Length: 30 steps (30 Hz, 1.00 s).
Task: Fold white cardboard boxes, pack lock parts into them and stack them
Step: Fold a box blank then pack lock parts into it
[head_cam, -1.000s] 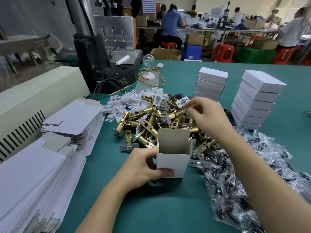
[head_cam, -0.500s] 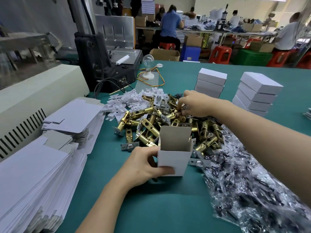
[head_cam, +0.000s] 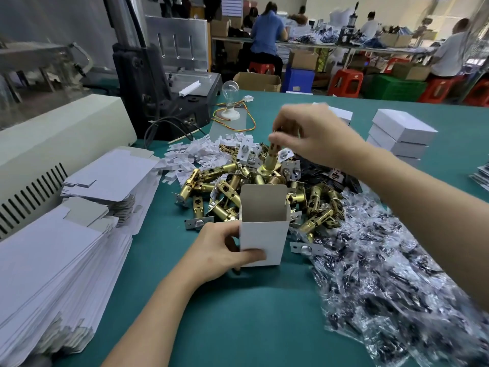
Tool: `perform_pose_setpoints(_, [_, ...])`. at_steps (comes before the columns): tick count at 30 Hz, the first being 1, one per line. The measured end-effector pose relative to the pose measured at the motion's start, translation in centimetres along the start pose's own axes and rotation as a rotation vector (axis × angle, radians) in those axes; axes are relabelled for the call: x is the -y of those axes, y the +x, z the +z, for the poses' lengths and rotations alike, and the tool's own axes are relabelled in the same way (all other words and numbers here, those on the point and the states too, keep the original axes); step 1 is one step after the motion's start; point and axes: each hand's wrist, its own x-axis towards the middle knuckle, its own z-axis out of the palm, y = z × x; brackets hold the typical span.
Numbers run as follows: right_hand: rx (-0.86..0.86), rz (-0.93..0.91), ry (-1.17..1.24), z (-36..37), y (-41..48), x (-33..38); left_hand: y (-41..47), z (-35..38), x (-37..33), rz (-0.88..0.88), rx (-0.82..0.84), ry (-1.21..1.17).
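A white cardboard box point(head_cam: 264, 234) stands upright on the green table point(head_cam: 238, 313), its top open and its flap raised. My left hand point(head_cam: 217, 252) grips its left side, thumb on the front. My right hand point(head_cam: 315, 133) holds a brass latch point(head_cam: 272, 157) upright by its top end, lifted above the pile of brass latches point(head_cam: 264, 192) just behind the box. Small white cards with screws point(head_cam: 201, 154) lie scattered at the pile's back. Two stacks of closed white boxes stand at the back right: one point(head_cam: 402, 136) in full view, the other point(head_cam: 341, 115) partly hidden by my right hand.
Flat white box blanks point(head_cam: 53, 274) are piled along the left, a smaller stack point(head_cam: 113, 178) behind them. Clear bags of dark parts point(head_cam: 397, 274) cover the right. A beige machine point(head_cam: 60, 144), a black machine point(head_cam: 158, 102) with cables and a bulb point(head_cam: 230, 102) stand behind. People work at far tables.
My right hand reached into the pile, took hold of a brass latch and lifted it upright above the heap. My left hand stayed on the box.
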Motion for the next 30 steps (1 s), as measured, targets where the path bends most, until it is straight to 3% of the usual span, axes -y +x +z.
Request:
perform_pose_setpoints(5, [-0.262,0.135,0.338,-4.3,-1.1,3.0,0.1,0.1,-0.5,-0.030,-0.035,-0.029])
perform_pose_setpoints(8, [-0.213,0.192,0.541,-4.0,-2.4,5.1,0.1,0.2,-0.6,-0.028,-0.052,-0.012])
perform_pose_setpoints(10, [-0.160,0.215,0.548,-2.6,-3.3,6.1,0.0,0.3,-0.6,-0.028,-0.057,-0.012])
perform_pose_setpoints(20, [-0.145,0.281,0.329,0.3,-6.4,5.7,0.0,0.3,-0.3,-0.033,-0.076,0.018])
perform_pose_setpoints(23, [-0.013,0.255,0.186,0.0,-6.1,6.1,0.0,0.3,-0.2,-0.002,-0.083,0.023])
perform_pose_setpoints(30, [0.329,-0.048,-0.388,0.9,-5.2,7.9,0.0,0.0,0.1,0.027,-0.074,0.080])
